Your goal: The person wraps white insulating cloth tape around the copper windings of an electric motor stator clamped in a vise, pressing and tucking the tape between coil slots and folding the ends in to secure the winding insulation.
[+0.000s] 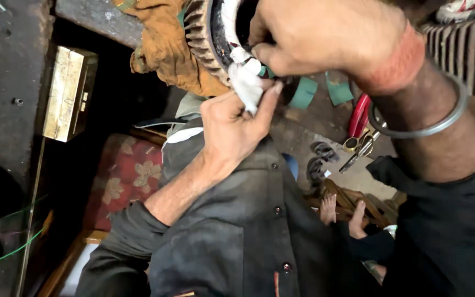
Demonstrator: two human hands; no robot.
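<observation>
On the far left, a dark metal slab point(6, 82) is lying flat, and thin green wires point(6, 250) are curling below it. Next to the slab, a gold-coloured box point(70, 93) is sitting on the edge of a dark gap. Under the box, a red cushion point(125, 179) with pale flowers is resting on a wooden seat.

A brown rag point(166, 47) is hanging near the top. It is touching the left side of a round metal ring point(204, 41) with little ridges all along its rim.

The left hand point(235, 126) is reaching up from below. Its thumb and fingers are pinching together on a white cloth strip point(247, 82). The strip is sitting between the two hands, right at the lower edge of the ring, and it is running up into the ring's dark hole.

The right hand point(317, 36) is coming in from the top right. Its fingers are curled tight and are pressing on the top part of the same strip at the ring's rim. A red thread band and a metal bangle point(421, 124) are sitting on that wrist.

Behind the right hand, green paper pieces point(320, 91) are lying on the bench. Scissors point(358, 137) with red handles are lying just right of them. Lower down, sandals point(320, 159) are lying on the floor, and two bare feet point(342, 214) are showing near them.
</observation>
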